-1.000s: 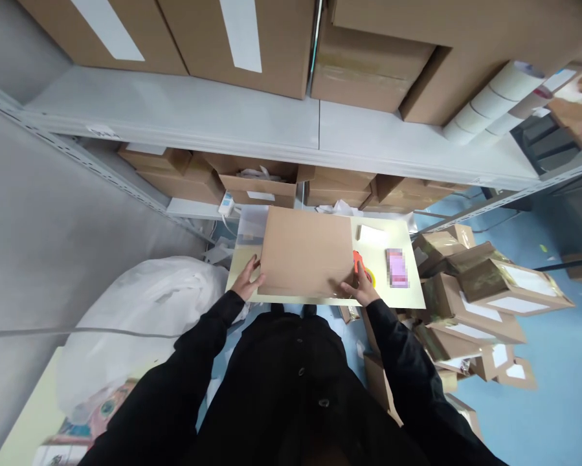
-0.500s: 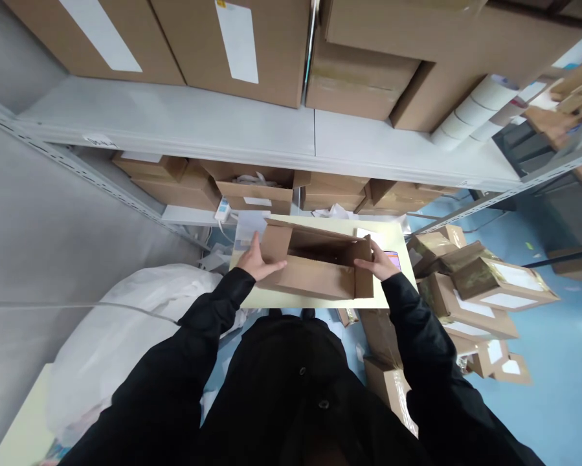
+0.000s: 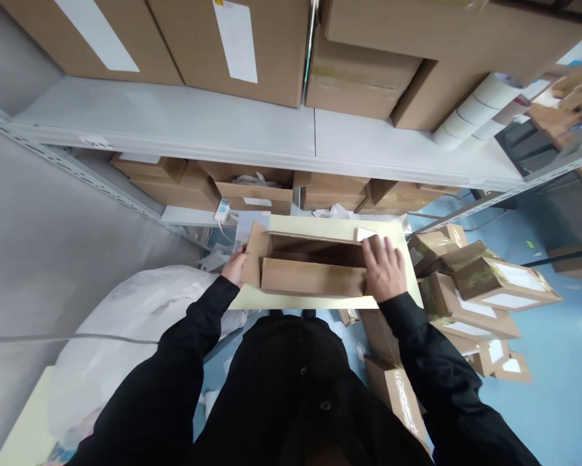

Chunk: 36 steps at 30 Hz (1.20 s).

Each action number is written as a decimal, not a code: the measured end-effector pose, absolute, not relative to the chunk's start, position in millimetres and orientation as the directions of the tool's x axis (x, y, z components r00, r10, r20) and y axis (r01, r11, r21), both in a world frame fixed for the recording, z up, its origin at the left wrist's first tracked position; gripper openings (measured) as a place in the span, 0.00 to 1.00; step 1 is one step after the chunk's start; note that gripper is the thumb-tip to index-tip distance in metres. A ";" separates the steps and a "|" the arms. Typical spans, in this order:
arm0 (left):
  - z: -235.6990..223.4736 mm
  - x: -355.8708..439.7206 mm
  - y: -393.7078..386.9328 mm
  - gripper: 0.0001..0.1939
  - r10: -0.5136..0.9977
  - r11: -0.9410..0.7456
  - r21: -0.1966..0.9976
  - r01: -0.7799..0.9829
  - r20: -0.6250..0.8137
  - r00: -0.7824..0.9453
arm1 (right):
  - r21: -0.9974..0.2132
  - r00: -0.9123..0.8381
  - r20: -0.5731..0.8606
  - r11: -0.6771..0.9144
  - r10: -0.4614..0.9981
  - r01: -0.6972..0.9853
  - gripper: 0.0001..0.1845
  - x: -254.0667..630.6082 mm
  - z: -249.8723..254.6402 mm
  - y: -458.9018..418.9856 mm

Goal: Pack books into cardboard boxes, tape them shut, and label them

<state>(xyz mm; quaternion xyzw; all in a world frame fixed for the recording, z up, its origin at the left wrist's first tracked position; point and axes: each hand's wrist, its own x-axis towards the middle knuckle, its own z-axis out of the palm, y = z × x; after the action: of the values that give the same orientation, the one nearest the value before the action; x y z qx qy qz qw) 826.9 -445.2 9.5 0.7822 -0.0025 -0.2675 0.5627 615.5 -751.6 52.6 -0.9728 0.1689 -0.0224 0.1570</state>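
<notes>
Hands well apart, one at each end, and between them sits an open cardboard carton (image 3: 314,278), long side facing the wearer! Left hand (image 3: 235,266) is curled against the outside of the raised left flap; whether it truly pinches the board, I can't tell. Right hand (image 3: 385,268), slightly blurred, lies over the right end, fingers stretched out, back of the hand up. Beneath it all, a cream tabletop (image 3: 310,224), and just past the right fingers, a white paper stack (image 3: 365,233). Further out, an open box (image 3: 254,191) with white paper inside stands on the lower shelf, under a grey shelf (image 3: 174,120) carrying big boxes and white rolls (image 3: 470,113). Over on the right, taped parcels (image 3: 470,301) pile up; to the left, a white plastic sack (image 3: 140,323) bulges.
</notes>
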 end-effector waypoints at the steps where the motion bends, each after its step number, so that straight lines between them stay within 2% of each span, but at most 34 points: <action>1: 6.4 826.9 -438.8 0.32 -0.295 -0.365 0.884 0.292 -0.407 0.865 | -0.319 0.974 -0.069 -0.920 -0.215 -0.226 0.44 618.7 56.2 -739.3; 3: 2.5 825.0 -427.4 0.34 -0.264 -0.446 0.875 0.190 -0.331 0.906 | -0.348 0.980 -0.199 -0.933 -0.022 -0.092 0.46 630.1 58.4 -719.2; 4: 1.8 823.1 -423.0 0.37 -0.246 -0.523 0.847 0.099 -0.261 0.933 | -0.333 0.969 -0.248 -0.940 0.008 -0.077 0.48 637.5 57.8 -712.8; 6: 2.3 816.9 -417.8 0.37 -0.244 -0.699 0.709 -0.090 -0.118 0.963 | -0.234 0.949 -0.311 -0.964 -0.047 -0.125 0.48 651.5 56.1 -708.3; 8: 3.1 807.6 -418.7 0.28 -0.336 -0.798 0.554 -0.240 -0.077 0.939 | -0.139 0.934 -0.339 -0.976 -0.112 -0.168 0.36 658.2 56.0 -711.0; 9: 2.9 802.1 -421.2 0.23 -0.394 -0.804 0.519 -0.290 -0.100 0.914 | -0.121 0.934 -0.339 -0.980 -0.110 -0.159 0.28 657.1 56.3 -713.0; 11: 0.4 790.9 -428.9 0.20 -0.466 -0.780 0.536 -0.324 -0.151 0.872 | -0.124 0.956 -0.286 -0.986 -0.072 -0.111 0.13 644.6 54.6 -714.9; 12: -1.7 785.5 -433.2 0.22 -0.470 -0.771 0.560 -0.304 -0.177 0.865 | -0.130 0.971 -0.231 -0.987 -0.061 -0.093 0.09 633.9 51.3 -713.8; 15: -9.1 770.6 -445.1 0.33 -0.442 -0.775 0.609 -0.171 -0.327 0.835 | -0.204 0.995 -0.064 -0.975 -0.079 -0.090 0.17 593.2 28.1 -702.1; 17: -12.4 761.2 -452.5 0.50 -0.463 -0.784 0.606 -0.138 -0.421 0.780 | -0.320 0.995 -0.005 -0.942 -0.101 -0.097 0.17 569.0 6.4 -691.8; 18: -12.8 756.8 -456.3 0.60 -0.472 -0.790 0.596 -0.143 -0.442 0.763 | -0.375 0.994 0.002 -0.922 -0.109 -0.100 0.15 560.3 -3.3 -688.1; 19: -12.3 752.9 -460.2 0.68 -0.475 -0.798 0.582 -0.158 -0.445 0.759 | -0.428 0.995 -0.008 -0.899 -0.103 -0.096 0.17 554.4 -10.7 -686.2; 21: -8.6 747.1 -467.4 0.76 -0.464 -0.816 0.549 -0.181 -0.435 0.772 | -0.526 0.996 -0.070 -0.846 -0.056 -0.084 0.30 552.7 -16.2 -689.6; 22: -5.8 745.7 -470.4 0.76 -0.453 -0.826 0.532 -0.184 -0.433 0.779 | -0.571 0.993 -0.112 -0.817 -0.024 -0.084 0.31 557.1 -13.9 -695.3; 24: 0.5 745.4 -474.8 0.75 -0.442 -0.843 0.501 -0.195 -0.440 0.782 | -0.610 0.984 -0.181 -0.784 0.001 -0.111 0.25 575.5 -1.6 -713.3; 26: 6.4 747.1 -476.9 0.75 -0.449 -0.855 0.467 -0.225 -0.451 0.771 | -0.522 0.979 -0.202 -0.841 -0.042 -0.144 0.22 603.7 14.5 -737.5; 28: 10.5 748.9 -477.6 0.75 -0.466 -0.860 0.435 -0.267 -0.456 0.758 | -0.364 0.982 -0.182 -0.924 -0.050 -0.115 0.31 635.5 26.1 -764.1; 30: 11.7 750.0 -477.6 0.75 -0.471 -0.864 0.409 -0.293 -0.454 0.757 | -0.277 0.978 -0.197 -0.953 -0.065 -0.119 0.44 663.9 27.4 -789.0; 33: 7.4 752.1 -477.3 0.76 -0.464 -0.866 0.407 -0.291 -0.433 0.773 | -0.299 0.961 -0.240 -0.931 -0.138 -0.208 0.56 691.7 8.6 -815.0; 36: -2.7 755.8 -476.8 0.76 -0.487 -0.835 0.475 -0.276 -0.408 0.772 | -0.398 0.963 -0.228 -0.889 -0.143 -0.226 0.60 705.2 -23.2 -823.6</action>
<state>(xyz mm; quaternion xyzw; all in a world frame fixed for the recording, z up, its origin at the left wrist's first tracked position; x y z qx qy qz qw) 755.8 -476.8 -2.7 0.9201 -0.2073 -0.2666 0.1982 705.2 -823.6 -23.2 -0.9671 0.0954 0.0965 0.2151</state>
